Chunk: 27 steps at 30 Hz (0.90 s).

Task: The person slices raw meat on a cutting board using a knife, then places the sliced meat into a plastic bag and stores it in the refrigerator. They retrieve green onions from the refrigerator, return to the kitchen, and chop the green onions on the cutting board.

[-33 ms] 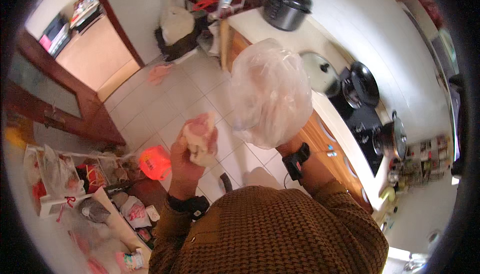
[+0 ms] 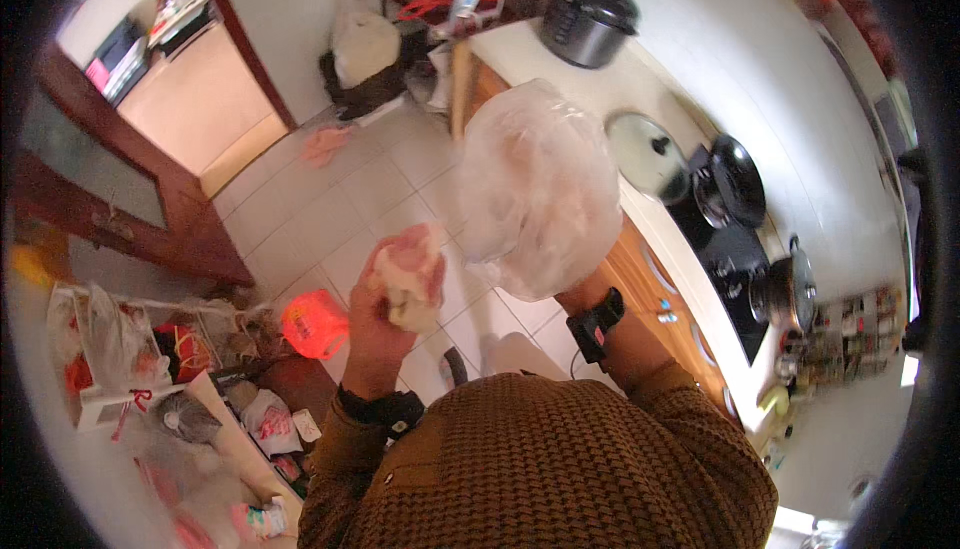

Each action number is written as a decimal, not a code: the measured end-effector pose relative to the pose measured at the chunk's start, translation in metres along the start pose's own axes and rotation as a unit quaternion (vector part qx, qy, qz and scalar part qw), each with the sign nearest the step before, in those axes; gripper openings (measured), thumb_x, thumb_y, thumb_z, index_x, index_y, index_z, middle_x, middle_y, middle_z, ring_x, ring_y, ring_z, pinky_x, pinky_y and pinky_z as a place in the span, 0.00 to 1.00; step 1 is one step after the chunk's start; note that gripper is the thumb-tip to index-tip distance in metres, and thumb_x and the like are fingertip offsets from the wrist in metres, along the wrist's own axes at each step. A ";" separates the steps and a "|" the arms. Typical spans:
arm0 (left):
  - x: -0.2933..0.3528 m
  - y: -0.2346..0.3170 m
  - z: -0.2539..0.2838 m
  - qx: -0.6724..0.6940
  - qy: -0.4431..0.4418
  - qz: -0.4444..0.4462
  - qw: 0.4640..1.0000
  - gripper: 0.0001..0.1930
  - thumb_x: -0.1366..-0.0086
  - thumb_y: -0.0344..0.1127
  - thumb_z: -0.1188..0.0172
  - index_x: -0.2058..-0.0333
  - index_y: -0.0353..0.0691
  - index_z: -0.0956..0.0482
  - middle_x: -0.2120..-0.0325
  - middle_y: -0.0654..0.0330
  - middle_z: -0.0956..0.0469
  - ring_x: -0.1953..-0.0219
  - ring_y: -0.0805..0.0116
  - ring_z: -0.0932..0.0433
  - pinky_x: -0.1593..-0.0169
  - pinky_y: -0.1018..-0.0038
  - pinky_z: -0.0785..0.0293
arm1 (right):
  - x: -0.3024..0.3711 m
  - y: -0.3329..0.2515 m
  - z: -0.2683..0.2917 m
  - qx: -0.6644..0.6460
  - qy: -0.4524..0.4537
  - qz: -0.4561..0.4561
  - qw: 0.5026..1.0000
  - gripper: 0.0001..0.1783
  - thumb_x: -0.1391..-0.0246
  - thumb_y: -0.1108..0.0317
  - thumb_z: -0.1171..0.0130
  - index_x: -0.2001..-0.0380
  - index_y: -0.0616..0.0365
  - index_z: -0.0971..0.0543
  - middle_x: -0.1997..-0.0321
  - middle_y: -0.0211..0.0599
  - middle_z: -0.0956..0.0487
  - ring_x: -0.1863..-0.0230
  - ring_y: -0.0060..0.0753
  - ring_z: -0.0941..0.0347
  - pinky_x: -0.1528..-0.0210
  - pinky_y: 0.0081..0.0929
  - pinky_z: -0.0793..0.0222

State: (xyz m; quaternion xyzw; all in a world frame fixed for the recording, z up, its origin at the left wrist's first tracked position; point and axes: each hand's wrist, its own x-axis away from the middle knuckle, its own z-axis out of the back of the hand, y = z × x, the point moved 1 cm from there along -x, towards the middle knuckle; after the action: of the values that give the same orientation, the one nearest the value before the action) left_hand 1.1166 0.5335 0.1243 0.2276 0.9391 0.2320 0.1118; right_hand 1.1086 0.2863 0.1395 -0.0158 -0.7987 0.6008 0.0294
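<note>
Beside crinkled plastic [image 2: 540, 189], left grip [image 2: 379, 337] holds lumpy meat [image 2: 411, 271]

Glossy, crinkled plastic bag [image 2: 540, 189], rough knitted sweater [image 2: 560, 459], smooth wood-look cabinet fronts [image 2: 637, 267]

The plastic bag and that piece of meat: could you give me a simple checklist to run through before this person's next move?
1. Piece of meat secure in the left hand: ok, the fingers curl around it.
2. Right hand gripping the plastic bag: cannot tell, the bag hides the fingers.
3. Bag's opening in sight: cannot tell, no clear mouth shows among the folds.
4. Wrists bare: not ok, each wears something dark.
5. Counter free of cookware: not ok, a round lid and a dark cooker are on it.
</note>
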 end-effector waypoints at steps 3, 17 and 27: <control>-0.029 0.013 0.019 -0.100 0.063 -0.037 0.992 0.26 0.34 0.42 0.43 0.41 0.33 0.31 0.45 0.53 0.24 0.50 0.60 0.21 0.44 0.61 0.23 | -0.056 0.003 -0.032 0.154 -0.025 -0.018 0.988 0.20 0.33 0.62 0.43 0.43 0.60 0.29 0.54 0.33 0.21 0.56 0.20 0.26 0.57 0.25 0.25; -0.186 0.139 0.180 -0.005 0.220 -0.167 0.961 0.28 0.25 0.51 0.55 0.37 0.37 0.34 0.45 0.56 0.25 0.45 0.62 0.25 0.42 0.64 0.25 | -0.348 0.015 -0.174 0.143 -0.341 -0.085 0.925 0.36 0.46 0.67 0.29 0.36 0.62 0.33 0.52 0.28 0.24 0.53 0.19 0.27 0.50 0.22 0.29; -0.246 0.283 0.278 0.089 0.285 -0.284 0.911 0.26 0.28 0.51 0.53 0.40 0.40 0.29 0.47 0.56 0.23 0.47 0.61 0.24 0.45 0.64 0.25 | -0.524 0.080 -0.328 0.184 -0.425 -0.019 0.886 0.23 0.46 0.65 0.28 0.51 0.63 0.22 0.60 0.29 0.21 0.62 0.19 0.27 0.63 0.22 0.29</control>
State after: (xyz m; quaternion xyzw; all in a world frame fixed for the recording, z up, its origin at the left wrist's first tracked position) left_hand 1.5255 0.7458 0.0471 -0.1156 0.9727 0.1614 -0.1204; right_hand 1.6521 0.5915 0.1391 0.2622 -0.6101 0.6852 -0.2992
